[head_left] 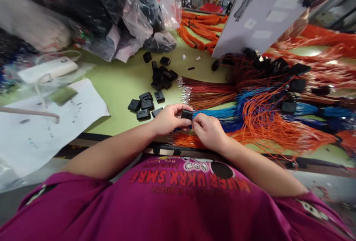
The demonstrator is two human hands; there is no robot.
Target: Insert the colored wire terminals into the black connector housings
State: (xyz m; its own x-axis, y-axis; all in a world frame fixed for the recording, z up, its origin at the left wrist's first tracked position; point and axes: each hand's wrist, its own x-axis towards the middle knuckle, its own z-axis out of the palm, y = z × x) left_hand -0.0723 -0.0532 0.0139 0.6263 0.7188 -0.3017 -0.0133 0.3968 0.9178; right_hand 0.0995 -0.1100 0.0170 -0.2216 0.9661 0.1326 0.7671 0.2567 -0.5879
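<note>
1. At the far left of the frame we see a white paper sheet (41, 129) lying on the green table (122, 81).
2. Above it, in the upper left, a white box (47, 69) sits inside clear plastic.
3. Along the top left, we see a heap of plastic bags (111, 11) full of dark stuff.
4. Left of the middle, a little group of black plastic shells (144, 106) lies on the table, just beside our left hand. More of them (161, 76) sit a bit higher up.
5. Our left hand (167, 119) is in the lower middle of the frame. Its fingers are closed on a small black connector (187, 114), pinching it at the top and bottom.
6. The connector is right between our two hands, above the near edge of the table.
7. Our right hand (209, 131) touches the connector from the right side. Its fingertips are pinched tight at the connector; we cannot tell for sure what thin thing they hold.
8. Just right of the hands, blue wires (214, 113) lie in a bunch.
9. Farther right, orange wires (267, 122) spread out in a big tangle.
10. In the upper right, a white card (264, 11) leans over the wires.
</note>
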